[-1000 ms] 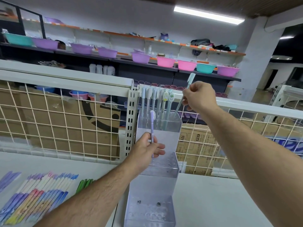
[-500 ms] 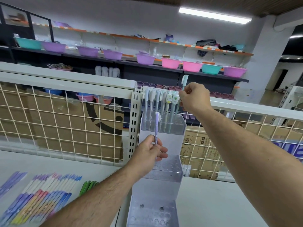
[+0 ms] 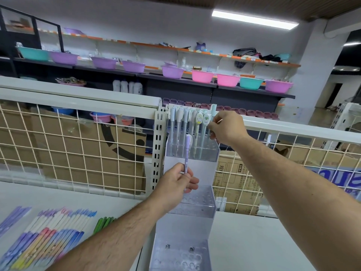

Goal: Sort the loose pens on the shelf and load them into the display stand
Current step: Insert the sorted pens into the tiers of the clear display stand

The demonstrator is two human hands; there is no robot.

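The display stand [image 3: 203, 171] is clear plastic — glossy on its front walls, milky and frosted on the back panel. The standing pens [image 3: 184, 122] are smooth plastic with see-through barrels; the lilac pen [image 3: 187, 151] and the pale-capped pen [image 3: 213, 109] look satin rather than shiny. Loose pens [image 3: 48, 231] gleam faintly — the shelf [image 3: 254, 241] itself is smooth, matt white. Painted metal wire forms the grid [image 3: 58, 145]; the cardboard [image 3: 121, 159] is matt brown. The basins [image 3: 202, 76] are glossy plastic.
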